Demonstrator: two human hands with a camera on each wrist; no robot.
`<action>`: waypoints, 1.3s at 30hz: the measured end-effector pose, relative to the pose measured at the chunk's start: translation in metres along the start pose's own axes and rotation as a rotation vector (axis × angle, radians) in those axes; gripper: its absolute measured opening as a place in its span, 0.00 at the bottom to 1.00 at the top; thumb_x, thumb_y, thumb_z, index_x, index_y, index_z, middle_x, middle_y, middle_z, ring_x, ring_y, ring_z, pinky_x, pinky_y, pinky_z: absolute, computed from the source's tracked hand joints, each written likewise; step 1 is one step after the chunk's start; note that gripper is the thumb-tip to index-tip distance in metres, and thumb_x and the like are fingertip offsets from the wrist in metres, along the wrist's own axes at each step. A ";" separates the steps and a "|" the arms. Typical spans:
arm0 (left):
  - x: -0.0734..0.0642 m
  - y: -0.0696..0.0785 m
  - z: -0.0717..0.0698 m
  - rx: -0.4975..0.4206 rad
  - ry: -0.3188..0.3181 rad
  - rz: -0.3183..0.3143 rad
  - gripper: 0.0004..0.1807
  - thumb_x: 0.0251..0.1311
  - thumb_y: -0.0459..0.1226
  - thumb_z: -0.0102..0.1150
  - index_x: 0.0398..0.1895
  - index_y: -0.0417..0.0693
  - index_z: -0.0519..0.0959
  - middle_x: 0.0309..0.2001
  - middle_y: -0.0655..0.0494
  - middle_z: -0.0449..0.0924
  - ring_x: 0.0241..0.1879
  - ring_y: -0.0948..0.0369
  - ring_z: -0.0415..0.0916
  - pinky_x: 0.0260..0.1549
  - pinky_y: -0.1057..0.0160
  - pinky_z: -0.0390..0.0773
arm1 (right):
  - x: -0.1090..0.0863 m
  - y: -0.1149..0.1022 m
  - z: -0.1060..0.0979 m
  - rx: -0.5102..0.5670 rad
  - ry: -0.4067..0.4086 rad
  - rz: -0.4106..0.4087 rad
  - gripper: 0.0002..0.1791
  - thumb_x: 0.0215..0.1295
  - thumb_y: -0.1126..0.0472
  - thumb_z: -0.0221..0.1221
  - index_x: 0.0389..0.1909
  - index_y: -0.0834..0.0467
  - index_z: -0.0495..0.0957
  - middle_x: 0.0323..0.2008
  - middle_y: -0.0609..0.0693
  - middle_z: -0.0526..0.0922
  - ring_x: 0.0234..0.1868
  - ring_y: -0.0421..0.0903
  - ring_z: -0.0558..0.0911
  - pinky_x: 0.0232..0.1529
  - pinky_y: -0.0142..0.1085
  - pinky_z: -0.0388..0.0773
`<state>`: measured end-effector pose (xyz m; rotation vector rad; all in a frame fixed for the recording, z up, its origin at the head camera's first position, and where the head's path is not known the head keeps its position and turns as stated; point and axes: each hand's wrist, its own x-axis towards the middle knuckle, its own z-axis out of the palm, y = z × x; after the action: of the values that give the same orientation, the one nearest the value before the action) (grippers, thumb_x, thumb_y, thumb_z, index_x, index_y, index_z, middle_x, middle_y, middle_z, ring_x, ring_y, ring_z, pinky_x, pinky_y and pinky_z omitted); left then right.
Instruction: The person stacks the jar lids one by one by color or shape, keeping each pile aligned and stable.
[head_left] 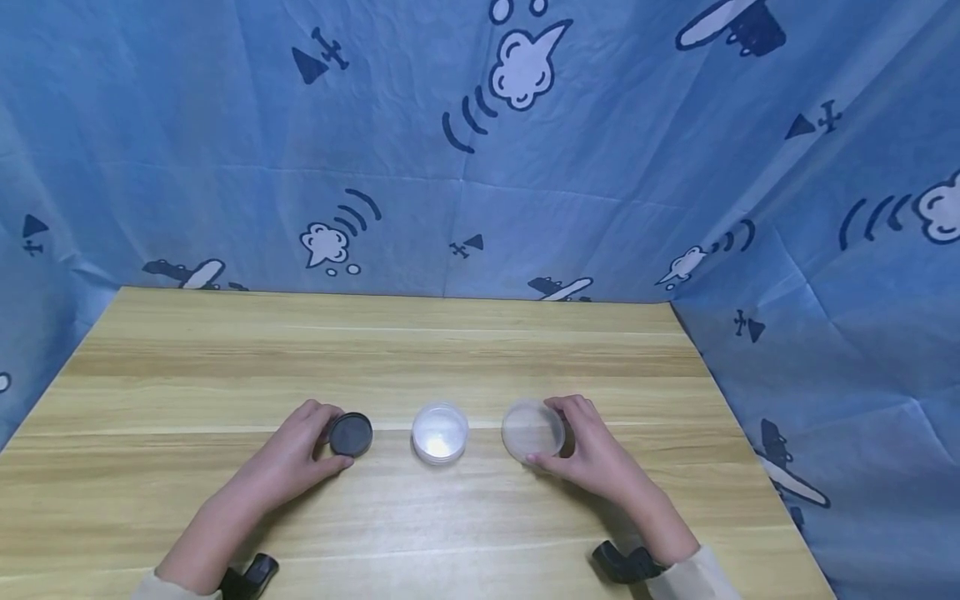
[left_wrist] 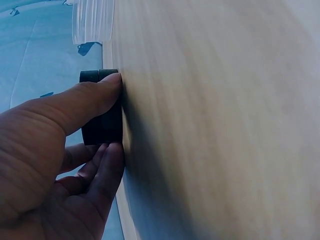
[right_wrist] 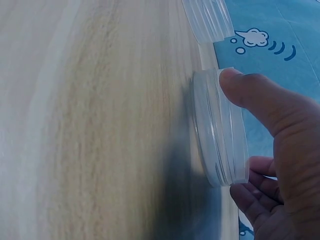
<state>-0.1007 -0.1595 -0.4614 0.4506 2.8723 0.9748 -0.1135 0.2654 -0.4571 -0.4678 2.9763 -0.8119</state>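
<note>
A small round black container [head_left: 351, 435] is on the left of the table, and my left hand [head_left: 303, 450] grips its sides between thumb and fingers. In the left wrist view the black container [left_wrist: 103, 122] shows a seam near its top. On the right, my right hand [head_left: 592, 446] holds a wider clear round container [head_left: 531, 429] by its rim, thumb at the near side. The right wrist view shows this clear container [right_wrist: 220, 130] slightly tilted, with ridged sides. Between the hands stands another clear round container [head_left: 439, 433], touched by neither hand.
The wooden table [head_left: 390, 358] carries all three containers in a row. A blue patterned cloth [head_left: 420, 208] hangs behind it and along the right side. A black strap piece [head_left: 251, 577] sits at the left wrist, and a similar black piece [head_left: 626, 562] at the right.
</note>
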 end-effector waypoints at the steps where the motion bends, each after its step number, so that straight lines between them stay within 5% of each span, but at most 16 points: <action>1: 0.000 0.000 0.000 0.000 0.000 0.000 0.26 0.53 0.38 0.80 0.54 0.42 0.80 0.43 0.53 0.77 0.40 0.62 0.70 0.42 0.59 0.76 | 0.000 0.000 0.000 -0.001 0.000 -0.001 0.45 0.50 0.47 0.81 0.65 0.63 0.73 0.57 0.57 0.79 0.60 0.53 0.78 0.59 0.52 0.82; 39: 0.000 0.000 0.000 0.000 -0.002 0.004 0.26 0.54 0.38 0.80 0.54 0.41 0.80 0.45 0.52 0.78 0.42 0.62 0.71 0.44 0.57 0.77 | -0.006 0.004 0.005 0.011 0.013 -0.015 0.47 0.52 0.47 0.80 0.68 0.61 0.71 0.61 0.56 0.76 0.63 0.53 0.76 0.62 0.54 0.80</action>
<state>-0.1011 -0.1594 -0.4614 0.4573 2.8709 0.9745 -0.1083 0.2686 -0.4637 -0.4874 2.9820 -0.8353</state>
